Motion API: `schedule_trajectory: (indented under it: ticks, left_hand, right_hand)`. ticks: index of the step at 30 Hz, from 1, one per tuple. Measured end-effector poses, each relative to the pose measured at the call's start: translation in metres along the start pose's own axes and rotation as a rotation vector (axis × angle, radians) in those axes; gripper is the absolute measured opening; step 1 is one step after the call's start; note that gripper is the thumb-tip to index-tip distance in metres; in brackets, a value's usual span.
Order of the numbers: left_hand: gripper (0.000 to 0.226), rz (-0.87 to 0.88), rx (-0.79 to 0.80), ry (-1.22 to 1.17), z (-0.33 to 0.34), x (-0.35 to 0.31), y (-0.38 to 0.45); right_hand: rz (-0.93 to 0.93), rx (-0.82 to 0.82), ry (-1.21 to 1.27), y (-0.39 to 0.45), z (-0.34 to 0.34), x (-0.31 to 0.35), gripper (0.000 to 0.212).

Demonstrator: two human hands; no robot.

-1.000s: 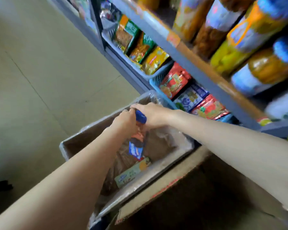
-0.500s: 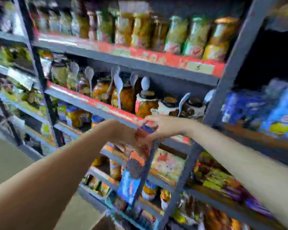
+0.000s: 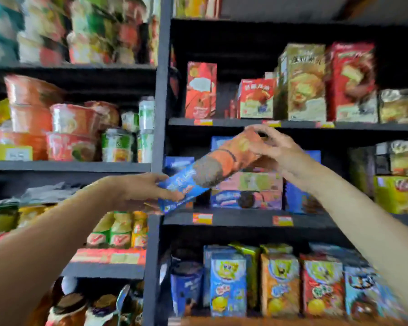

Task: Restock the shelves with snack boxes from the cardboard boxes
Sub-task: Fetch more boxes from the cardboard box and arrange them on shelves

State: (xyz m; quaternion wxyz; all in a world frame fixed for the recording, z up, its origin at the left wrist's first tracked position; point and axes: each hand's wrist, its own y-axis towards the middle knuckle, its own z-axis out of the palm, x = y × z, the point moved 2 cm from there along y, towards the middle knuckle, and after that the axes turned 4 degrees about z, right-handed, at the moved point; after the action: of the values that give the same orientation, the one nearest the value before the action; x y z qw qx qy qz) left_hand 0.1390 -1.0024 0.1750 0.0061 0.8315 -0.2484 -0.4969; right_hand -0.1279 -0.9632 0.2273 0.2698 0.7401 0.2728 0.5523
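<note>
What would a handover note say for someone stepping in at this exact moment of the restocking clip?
Left hand grips the blue lower end of the snack box; right hand grips its orange upper end. The box is tilted in the air in front of the middle shelf, above the cookie boxes stacked there. Done: box brought up to the shelf. Left: set it on the shelf, let go, fetch more. No cardboard box is in view.
</note>
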Motion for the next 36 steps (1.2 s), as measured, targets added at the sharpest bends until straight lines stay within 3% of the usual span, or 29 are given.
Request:
schedule_trajectory:
  ticks: [3,7,10,12,16,20,24,26,28,30,36]
  left_hand:
    - [0.016,0.121,-0.234,-0.215,0.024,-0.025,0.038]
    - [0.025,0.164,-0.49,-0.24,0.048,-0.042,0.082]
    - [0.025,0.308,-0.663,-0.428,0.048,-0.055,0.109]
    - [0.013,0.408,-0.703,-0.551,0.052,-0.064,0.122]
    - [0.019,0.527,-0.742,-0.571,0.068,-0.062,0.141]
    - [0.025,0.299,-0.875,-0.353,0.073,-0.018,0.14]
    - [0.046,0.107,-0.727,-0.003,0.081,0.02,0.138]
    - [0.045,0.052,-0.65,0.346,0.084,0.022,0.14]
    - [0.041,0.037,-0.558,0.572,0.087,0.016,0.14]
    - [0.038,0.029,-0.505,0.659,0.089,0.011,0.142]
    - [0.038,0.039,-0.544,0.759,0.099,0.016,0.147]
  right_hand:
    - [-0.056,-0.197,-0.091,0.011,-0.043,-0.021,0.029]
    - [-0.073,-0.258,-0.353,0.024,-0.08,-0.048,0.035]
    - [-0.049,-0.295,-0.346,0.036,-0.1,-0.06,0.036]
    - [-0.044,-0.318,-0.342,0.042,-0.106,-0.068,0.039]
    - [-0.074,-0.385,-0.396,0.044,-0.101,-0.087,0.044]
    - [-0.1,-0.204,-0.729,0.032,-0.089,-0.1,0.036]
    - [-0.029,-0.015,-0.975,0.032,-0.072,-0.111,0.04]
    - [-0.023,0.026,-1.166,0.035,-0.067,-0.117,0.042]
    - [-0.022,0.054,-1.327,0.036,-0.063,-0.121,0.03]
    - [-0.067,0.066,-1.42,0.035,-0.058,-0.124,0.012]
    - [-0.185,0.078,-1.439,0.033,-0.043,-0.135,0.017]
